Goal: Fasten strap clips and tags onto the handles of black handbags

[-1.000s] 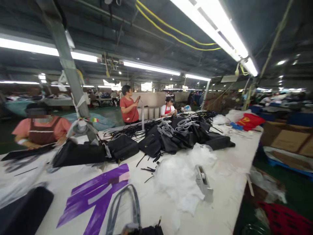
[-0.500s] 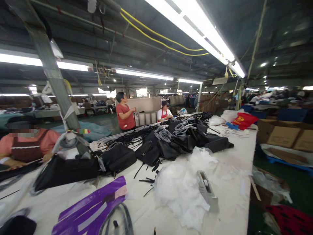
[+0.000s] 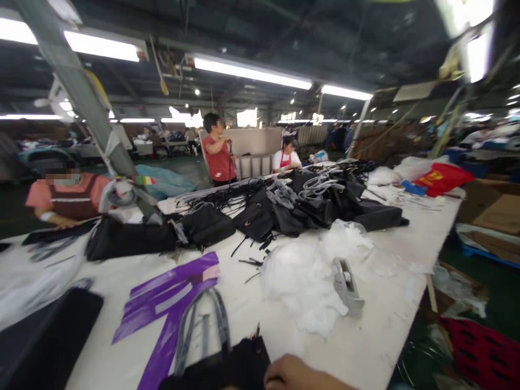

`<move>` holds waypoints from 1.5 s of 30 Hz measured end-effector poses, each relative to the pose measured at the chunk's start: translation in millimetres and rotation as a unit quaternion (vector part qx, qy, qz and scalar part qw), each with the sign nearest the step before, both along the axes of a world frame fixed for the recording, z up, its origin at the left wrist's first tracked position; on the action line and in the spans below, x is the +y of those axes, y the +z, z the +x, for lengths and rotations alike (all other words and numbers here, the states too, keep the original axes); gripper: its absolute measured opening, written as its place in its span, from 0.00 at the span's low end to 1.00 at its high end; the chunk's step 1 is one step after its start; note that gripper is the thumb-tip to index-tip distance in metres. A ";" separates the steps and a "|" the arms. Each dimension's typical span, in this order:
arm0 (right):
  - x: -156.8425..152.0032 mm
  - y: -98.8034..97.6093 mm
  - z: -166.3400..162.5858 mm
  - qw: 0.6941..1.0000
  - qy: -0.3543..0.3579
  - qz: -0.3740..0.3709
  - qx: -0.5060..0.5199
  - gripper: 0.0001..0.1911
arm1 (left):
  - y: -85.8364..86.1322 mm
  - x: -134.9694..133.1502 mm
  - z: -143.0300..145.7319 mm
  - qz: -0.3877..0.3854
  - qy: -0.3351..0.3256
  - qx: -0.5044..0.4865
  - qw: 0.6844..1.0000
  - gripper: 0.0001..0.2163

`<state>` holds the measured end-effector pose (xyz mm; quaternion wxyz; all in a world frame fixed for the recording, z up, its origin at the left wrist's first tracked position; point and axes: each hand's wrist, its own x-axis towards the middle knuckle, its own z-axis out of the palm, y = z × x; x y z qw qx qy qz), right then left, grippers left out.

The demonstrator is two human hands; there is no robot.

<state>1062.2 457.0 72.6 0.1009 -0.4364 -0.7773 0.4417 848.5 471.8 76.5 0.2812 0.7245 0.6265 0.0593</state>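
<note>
Part of my right hand [image 3: 294,375] shows at the bottom edge, resting against a black bag [image 3: 233,365] with grey looped handles [image 3: 203,330] on the white table [image 3: 365,346]. Its fingers are hidden, so open or closed cannot be judged. My left hand is out of view. Purple plastic strips [image 3: 170,295] lie just left of the handles. A heap of white stuffing paper [image 3: 303,281] and a grey tape dispenser [image 3: 346,279] sit to the right of the bag.
A pile of black bags and straps [image 3: 300,208] covers the table's middle. A person in an apron [image 3: 67,197] works at the left, two others [image 3: 219,154] stand farther back. A slanted pole [image 3: 77,92] rises at left. Cardboard boxes [image 3: 495,214] and a red bag [image 3: 441,179] lie at right.
The camera has tilted down and the view has shifted. My right hand and the black bag have come into view at the bottom edge.
</note>
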 end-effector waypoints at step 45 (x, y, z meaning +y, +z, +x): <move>102.5 -38.1 -81.8 0.984 -0.047 -0.149 0.090 0.18 | -27.0 54.0 -61.7 -0.007 0.087 -0.076 0.993 0.10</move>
